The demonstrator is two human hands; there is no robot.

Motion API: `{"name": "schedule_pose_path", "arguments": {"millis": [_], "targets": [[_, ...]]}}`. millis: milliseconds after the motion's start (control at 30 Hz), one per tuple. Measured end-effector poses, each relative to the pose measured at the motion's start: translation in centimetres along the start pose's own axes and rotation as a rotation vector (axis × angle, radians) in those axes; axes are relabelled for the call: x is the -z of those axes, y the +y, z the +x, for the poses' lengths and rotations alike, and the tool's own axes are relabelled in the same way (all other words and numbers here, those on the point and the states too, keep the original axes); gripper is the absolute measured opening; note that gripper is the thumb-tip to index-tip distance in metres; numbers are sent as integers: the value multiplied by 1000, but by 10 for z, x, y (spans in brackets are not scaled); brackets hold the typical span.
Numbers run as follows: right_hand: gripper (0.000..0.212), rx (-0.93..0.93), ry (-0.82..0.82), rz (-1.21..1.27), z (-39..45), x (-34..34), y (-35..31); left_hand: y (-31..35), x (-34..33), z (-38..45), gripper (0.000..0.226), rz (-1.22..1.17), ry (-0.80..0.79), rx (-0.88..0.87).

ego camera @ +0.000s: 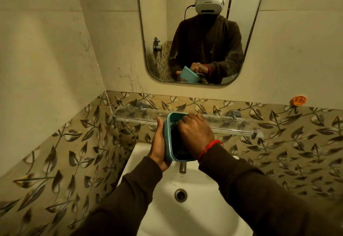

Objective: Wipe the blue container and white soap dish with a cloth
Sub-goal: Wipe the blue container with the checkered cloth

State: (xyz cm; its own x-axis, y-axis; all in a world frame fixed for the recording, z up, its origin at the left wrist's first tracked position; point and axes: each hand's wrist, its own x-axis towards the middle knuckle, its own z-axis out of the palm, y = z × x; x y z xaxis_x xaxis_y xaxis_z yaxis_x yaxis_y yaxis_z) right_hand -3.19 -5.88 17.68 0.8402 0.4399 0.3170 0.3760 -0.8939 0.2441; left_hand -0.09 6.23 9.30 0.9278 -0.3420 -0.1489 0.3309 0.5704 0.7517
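I hold the blue container (167,139) tilted over the sink, its opening turned toward me. My left hand (159,146) grips its left wall from outside. Inside the container my right hand (194,133) presses a dark cloth (182,154), fingers curled near the far rim. Most of the cloth is hidden by that hand. A red thread is tied at my right wrist. The mirror (185,31) repeats the container and both hands. No white soap dish shows in this view.
A white sink (185,208) with a drain and a metal tap (182,168) lies right below the container. A glass shelf (130,115) runs along the leaf-patterned tile wall behind my hands. An orange hook (298,100) sticks to the wall at right.
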Motion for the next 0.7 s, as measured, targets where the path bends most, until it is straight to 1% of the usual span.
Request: {"name": "schedule_pose_path", "arguments": {"millis": [100, 133, 167, 267, 333, 400, 467, 533, 567, 600, 700], "targets": [[38, 29, -248, 102, -2, 0, -2, -7, 9, 2, 86, -1, 19, 20], [35, 8, -258, 128, -2, 2, -1, -10, 11, 0, 86, -16, 18, 27], [33, -29, -212, 134, -2, 2, 0, -11, 9, -1, 85, -32, 4, 31], [28, -165, 68, 75, 1, 1, -2, -6, -4, -1, 80, -91, -40, 28], [23, -156, 190, 151, 7, 4, -4, 0, -9, 1, 78, -116, -44, 21], [21, -10, 160, 290, 9, 10, -3, 6, -2, 1, 76, -121, -68, 2], [24, 173, 16, 384, 8, 16, 4, 7, 8, 0, 74, -111, -99, 1], [26, 280, -144, 398, 7, 22, 11, 3, 12, -2, 72, -119, -124, 15], [26, 292, -158, 369, 6, 23, 12, 0, 12, -3, 72, -127, -126, 28], [25, 284, -122, 314, 8, 24, 12, -2, 9, -4, 72, -136, -126, 41], [23, 163, 99, 104, 13, 22, 9, -1, -5, -3, 74, -159, -137, 58]]}}
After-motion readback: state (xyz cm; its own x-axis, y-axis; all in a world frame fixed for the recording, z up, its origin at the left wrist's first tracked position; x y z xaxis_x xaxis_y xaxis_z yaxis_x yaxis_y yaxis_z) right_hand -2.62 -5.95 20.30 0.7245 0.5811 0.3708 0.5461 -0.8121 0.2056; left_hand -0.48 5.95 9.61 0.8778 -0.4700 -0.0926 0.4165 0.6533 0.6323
